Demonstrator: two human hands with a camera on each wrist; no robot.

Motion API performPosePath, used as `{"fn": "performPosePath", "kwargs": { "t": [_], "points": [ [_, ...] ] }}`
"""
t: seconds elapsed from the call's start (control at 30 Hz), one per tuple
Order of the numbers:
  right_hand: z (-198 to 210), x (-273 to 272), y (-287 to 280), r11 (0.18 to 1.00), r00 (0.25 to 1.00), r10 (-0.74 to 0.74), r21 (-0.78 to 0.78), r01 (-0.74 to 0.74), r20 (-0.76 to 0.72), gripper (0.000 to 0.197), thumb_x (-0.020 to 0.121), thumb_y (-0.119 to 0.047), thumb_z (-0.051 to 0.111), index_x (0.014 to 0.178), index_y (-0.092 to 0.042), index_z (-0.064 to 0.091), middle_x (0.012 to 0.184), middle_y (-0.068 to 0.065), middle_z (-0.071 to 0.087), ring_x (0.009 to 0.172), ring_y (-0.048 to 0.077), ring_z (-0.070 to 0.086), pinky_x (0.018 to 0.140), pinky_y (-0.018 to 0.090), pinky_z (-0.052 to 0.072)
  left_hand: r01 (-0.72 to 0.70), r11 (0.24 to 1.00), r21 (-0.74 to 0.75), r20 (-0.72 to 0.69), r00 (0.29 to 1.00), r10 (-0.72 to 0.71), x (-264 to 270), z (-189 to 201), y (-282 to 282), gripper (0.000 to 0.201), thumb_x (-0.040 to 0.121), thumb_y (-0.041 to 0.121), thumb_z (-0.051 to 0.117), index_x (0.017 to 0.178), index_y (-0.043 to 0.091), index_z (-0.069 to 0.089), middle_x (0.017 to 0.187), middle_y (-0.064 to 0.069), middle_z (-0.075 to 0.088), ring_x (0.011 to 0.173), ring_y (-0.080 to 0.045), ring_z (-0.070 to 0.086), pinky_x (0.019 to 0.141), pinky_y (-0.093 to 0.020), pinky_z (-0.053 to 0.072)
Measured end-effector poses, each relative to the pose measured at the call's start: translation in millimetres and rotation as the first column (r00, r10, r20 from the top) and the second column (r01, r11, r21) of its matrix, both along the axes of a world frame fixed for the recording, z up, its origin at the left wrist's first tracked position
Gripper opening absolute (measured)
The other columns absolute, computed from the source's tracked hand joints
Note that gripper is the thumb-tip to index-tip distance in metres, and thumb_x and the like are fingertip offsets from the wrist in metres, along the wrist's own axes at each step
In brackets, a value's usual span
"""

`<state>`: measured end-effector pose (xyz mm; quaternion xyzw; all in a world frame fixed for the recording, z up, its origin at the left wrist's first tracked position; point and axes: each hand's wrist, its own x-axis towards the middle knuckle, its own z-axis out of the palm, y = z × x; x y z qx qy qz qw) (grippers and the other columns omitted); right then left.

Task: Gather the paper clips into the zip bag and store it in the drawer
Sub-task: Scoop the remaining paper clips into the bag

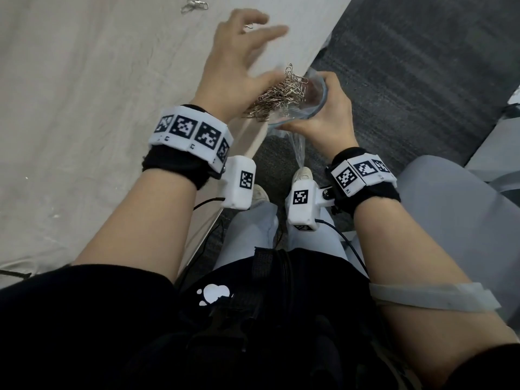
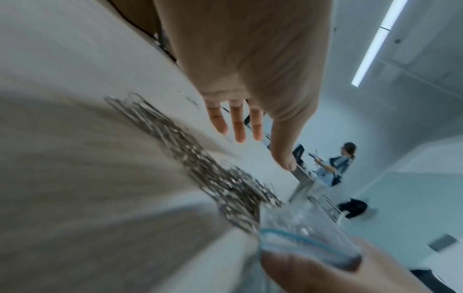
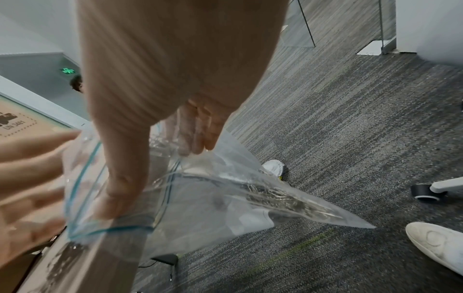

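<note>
A heap of silver paper clips (image 1: 277,95) lies at the table's right edge, partly over the mouth of a clear zip bag (image 1: 305,108). My left hand (image 1: 242,63) hovers over the heap with fingers spread and straight, its palm side against the clips. My right hand (image 1: 327,114) grips the bag's blue-lined rim just below the table edge and keeps it spread. In the right wrist view the zip bag (image 3: 213,190) hangs down with a few clips (image 3: 273,195) near its bottom corner. In the left wrist view the paper clips (image 2: 213,174) run toward the bag's mouth (image 2: 300,237).
A small cluster of paper clips (image 1: 194,5) lies farther back on the beige table (image 1: 84,108), and one more clip (image 1: 249,26) sits under my left fingers. Grey carpet (image 1: 408,80), my shoes and a chair caster (image 3: 426,191) are below. Another person (image 2: 335,162) is far off.
</note>
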<state>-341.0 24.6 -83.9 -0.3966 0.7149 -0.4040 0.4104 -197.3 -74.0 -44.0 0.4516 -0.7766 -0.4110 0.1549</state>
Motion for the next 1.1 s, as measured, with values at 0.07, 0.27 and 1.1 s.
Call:
{"fn": "performPosePath", "kwargs": {
  "t": [0.07,0.27,1.1],
  "points": [
    [-0.1,-0.9,0.5,1.0,1.0,0.003,-0.001,-0.003,-0.004,0.076,0.046,-0.038,0.089,0.107,-0.017,0.048,0.102,-0.009,0.061,0.093,-0.004,0.059,0.08,0.008,0.045,-0.051,0.994,0.092,0.069,0.997,0.045,11.0,4.9,-3.6,0.071,0.068,0.037,0.078,0.132,0.023,0.05,0.124,-0.001,0.04,0.107,-0.008,0.041,0.091,-0.003,0.033],
    [1.1,-1.3,0.3,1.0,1.0,0.011,0.0,-0.011,-0.014,0.076,0.047,-0.037,0.089,0.108,-0.013,0.05,0.097,-0.016,0.057,0.088,-0.011,0.055,0.076,0.005,0.043,0.09,0.981,0.174,0.272,0.953,-0.135,14.1,11.2,-6.8,0.085,0.048,0.034,0.087,0.126,0.028,0.054,0.112,0.003,0.043,0.07,-0.006,0.042,0.08,-0.025,0.043],
    [3.3,0.1,0.1,1.0,0.999,0.011,0.021,-0.01,-0.047,0.082,0.045,-0.051,0.084,0.11,-0.015,0.05,0.111,-0.002,0.061,0.106,0.008,0.058,0.091,0.023,0.048,0.078,0.994,0.074,0.022,0.997,-0.08,-4.0,-4.1,-1.1,0.034,0.076,0.008,0.067,0.108,0.02,0.068,0.103,0.003,0.053,0.078,-0.01,0.053,0.062,-0.004,0.038]
  ]
}}
